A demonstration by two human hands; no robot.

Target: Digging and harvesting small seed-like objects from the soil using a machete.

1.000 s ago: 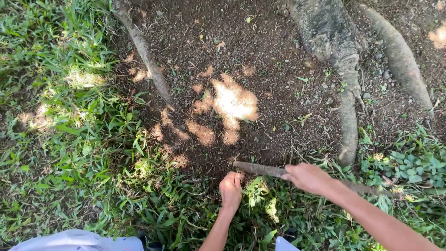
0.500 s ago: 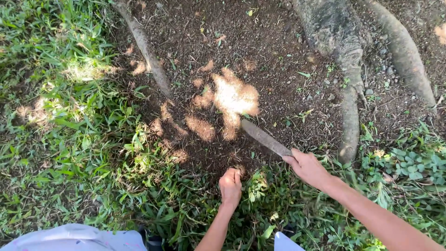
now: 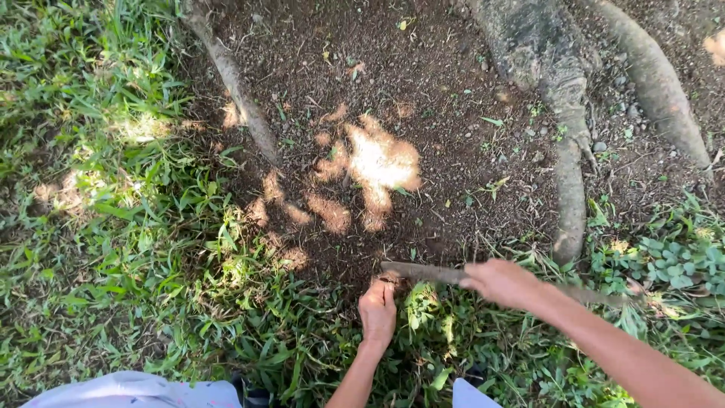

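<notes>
Bare soil, grass, tree roots

Bare dark soil fills the upper middle, flecked with sunlit patches. Two thick tree roots run down at upper right, a thinner root at upper left. Green grass covers the left side; low broad-leaved weeds grow at right.

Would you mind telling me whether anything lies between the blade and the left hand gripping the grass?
Nothing visible does: the blade, held in the right hand, lies right beside the left hand at the grass edge.
</notes>
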